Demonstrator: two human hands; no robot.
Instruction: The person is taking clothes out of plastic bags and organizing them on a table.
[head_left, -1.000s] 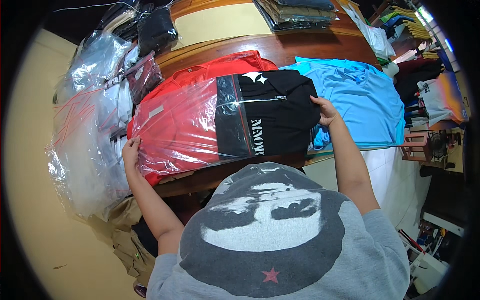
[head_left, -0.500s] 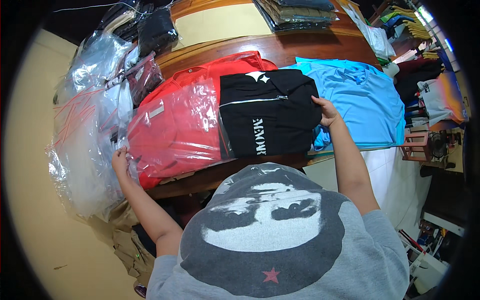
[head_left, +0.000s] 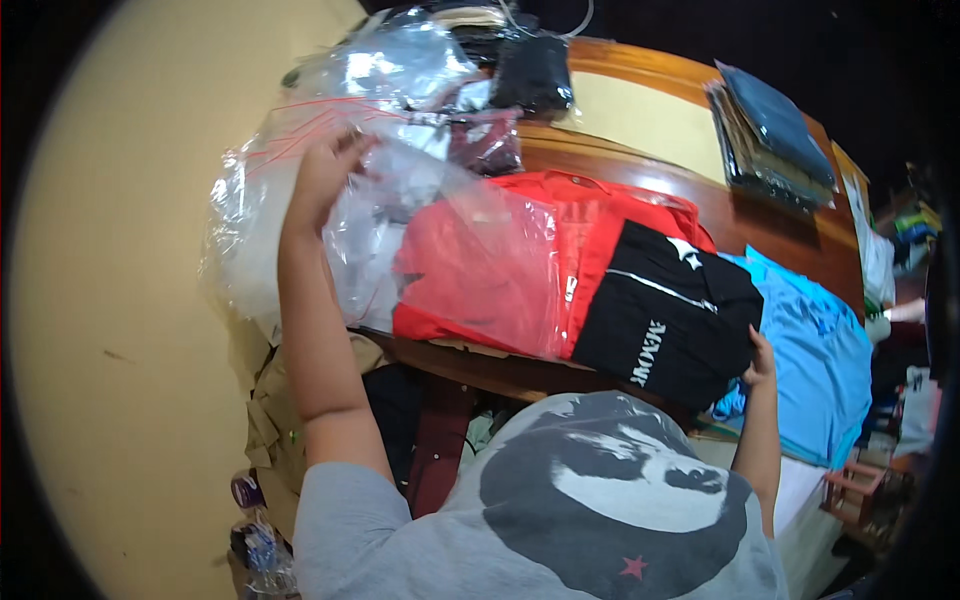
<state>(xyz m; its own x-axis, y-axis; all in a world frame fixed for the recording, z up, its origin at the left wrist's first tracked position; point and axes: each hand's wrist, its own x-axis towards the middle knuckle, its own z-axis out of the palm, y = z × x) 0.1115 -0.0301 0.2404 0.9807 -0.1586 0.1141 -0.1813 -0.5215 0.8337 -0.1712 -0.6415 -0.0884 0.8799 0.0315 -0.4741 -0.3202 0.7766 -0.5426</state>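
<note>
My left hand (head_left: pixel 335 180) is raised at the left, its fingers closed on the end of a clear plastic bag (head_left: pixel 500 235). The bag stretches from there across a red garment (head_left: pixel 650 208) lying on the table. To the right of the bag is a folded black garment (head_left: pixel 665 315) with a white zip line and white print. Its right edge is gripped by my right hand (head_left: pixel 760 358), whose thumb shows on top while the other fingers are mostly hidden. A strip of red cloth shows between bag and black garment. Light blue shirts (head_left: pixel 815 330) lie beyond my right hand.
More clear bags with red seal lines (head_left: pixel 270 200) are heaped at the left by the wall. A bagged maroon item (head_left: pixel 487 140) and a bagged black item (head_left: pixel 533 75) lie behind. A stack of packed garments (head_left: pixel 775 130) sits at the far right of the wooden table (head_left: pixel 640 150).
The view has turned left. My left hand has moved up and away from the table edge with the bag's end. The bag no longer overlaps the black garment, which my right hand still grips.
</note>
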